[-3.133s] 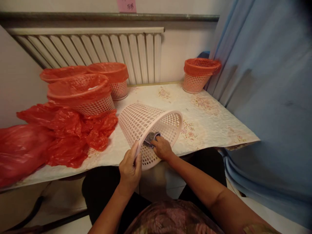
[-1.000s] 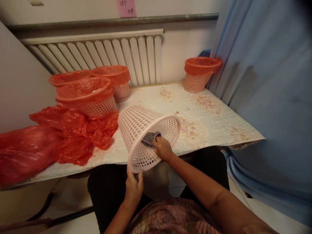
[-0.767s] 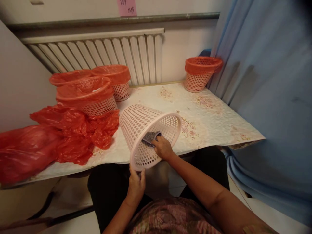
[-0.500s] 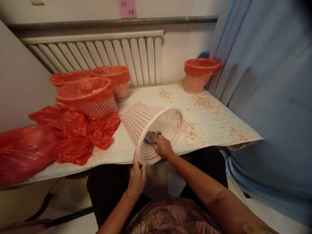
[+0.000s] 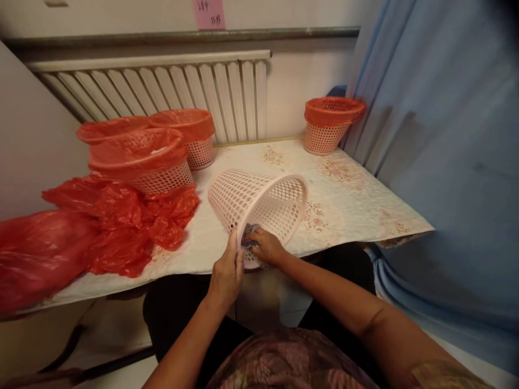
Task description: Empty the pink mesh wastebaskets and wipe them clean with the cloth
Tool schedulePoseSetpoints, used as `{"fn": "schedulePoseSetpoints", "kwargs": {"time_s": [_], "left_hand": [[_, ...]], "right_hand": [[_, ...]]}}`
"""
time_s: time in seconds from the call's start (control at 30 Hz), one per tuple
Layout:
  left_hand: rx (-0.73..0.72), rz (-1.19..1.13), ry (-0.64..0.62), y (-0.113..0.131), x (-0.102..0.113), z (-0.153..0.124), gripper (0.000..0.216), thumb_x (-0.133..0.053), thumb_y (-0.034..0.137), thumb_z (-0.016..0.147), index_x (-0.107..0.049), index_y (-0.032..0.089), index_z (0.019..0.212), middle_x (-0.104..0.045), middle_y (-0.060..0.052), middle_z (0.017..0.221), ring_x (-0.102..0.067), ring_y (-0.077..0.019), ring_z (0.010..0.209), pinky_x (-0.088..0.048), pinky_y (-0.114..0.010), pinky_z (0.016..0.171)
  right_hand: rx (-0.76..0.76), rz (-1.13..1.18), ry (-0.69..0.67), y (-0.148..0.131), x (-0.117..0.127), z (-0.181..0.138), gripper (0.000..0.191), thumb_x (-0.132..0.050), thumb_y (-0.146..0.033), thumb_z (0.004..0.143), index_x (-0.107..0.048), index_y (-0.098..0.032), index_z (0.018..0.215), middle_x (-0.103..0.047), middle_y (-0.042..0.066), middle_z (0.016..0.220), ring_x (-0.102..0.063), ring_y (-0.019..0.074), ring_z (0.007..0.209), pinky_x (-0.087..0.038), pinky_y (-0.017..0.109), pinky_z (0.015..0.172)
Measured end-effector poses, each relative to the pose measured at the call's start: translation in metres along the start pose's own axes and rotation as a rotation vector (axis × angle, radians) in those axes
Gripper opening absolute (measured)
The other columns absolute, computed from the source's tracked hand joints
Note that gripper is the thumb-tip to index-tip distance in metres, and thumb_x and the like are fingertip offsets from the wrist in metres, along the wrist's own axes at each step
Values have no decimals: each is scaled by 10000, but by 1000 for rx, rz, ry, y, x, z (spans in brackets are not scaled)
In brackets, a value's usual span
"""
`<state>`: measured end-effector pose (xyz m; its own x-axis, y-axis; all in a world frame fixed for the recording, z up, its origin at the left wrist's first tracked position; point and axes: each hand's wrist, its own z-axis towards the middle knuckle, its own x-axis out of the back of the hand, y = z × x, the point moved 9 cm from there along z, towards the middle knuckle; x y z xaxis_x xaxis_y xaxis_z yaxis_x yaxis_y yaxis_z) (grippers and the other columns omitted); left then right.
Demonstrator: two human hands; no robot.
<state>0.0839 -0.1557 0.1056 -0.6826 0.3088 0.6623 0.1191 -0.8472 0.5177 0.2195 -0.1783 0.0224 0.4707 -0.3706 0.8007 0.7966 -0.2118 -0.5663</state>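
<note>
A pale pink perforated basket (image 5: 259, 202) lies on its side at the table's near edge, its mouth turned toward me. My left hand (image 5: 226, 274) is closed on the lower rim of that basket. My right hand (image 5: 265, 247) reaches into the mouth and presses a small grey cloth (image 5: 250, 239) against the inside of the rim, fingers closed on it. Most of the cloth is hidden by the rim and my fingers.
Three baskets lined with red bags (image 5: 140, 159) stand at the back left, a fourth (image 5: 330, 124) at the back right. Loose red plastic bags (image 5: 101, 227) lie heaped on the left of the flowered tablecloth (image 5: 344, 200). A radiator (image 5: 162, 86) and blue curtain (image 5: 438, 135) border the table.
The basket has turned and slid a little to the right. My left hand moved from under the rim up onto its near edge, and my right hand with the cloth drew back toward the rim.
</note>
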Motion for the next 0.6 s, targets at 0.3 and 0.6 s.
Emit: {"fn": "schedulePoseSetpoints", "kwargs": {"time_s": [0.3,0.6], "left_hand": [[-28,3,-93,19,0,42,572,-403,235,958,-247,219,1507,-472,-110,1458,-572,-240,1233,-519,-376,970],[146,-211,-133,-6,-72,5,636,-433,177,904,-226,155,1505,-705,-78,970,-680,-171,845,-550,-311,788]], "right_hand": [[-44,-651,-80,80,62,20,297,-396,-232,949,-677,-202,1040,-574,144,1082,-479,257,1007,-436,355,802],[-249,-516,56,92,48,6,327,-492,-195,873,-640,-261,1157,-543,111,1118,-489,238,1044,-436,334,862]]}}
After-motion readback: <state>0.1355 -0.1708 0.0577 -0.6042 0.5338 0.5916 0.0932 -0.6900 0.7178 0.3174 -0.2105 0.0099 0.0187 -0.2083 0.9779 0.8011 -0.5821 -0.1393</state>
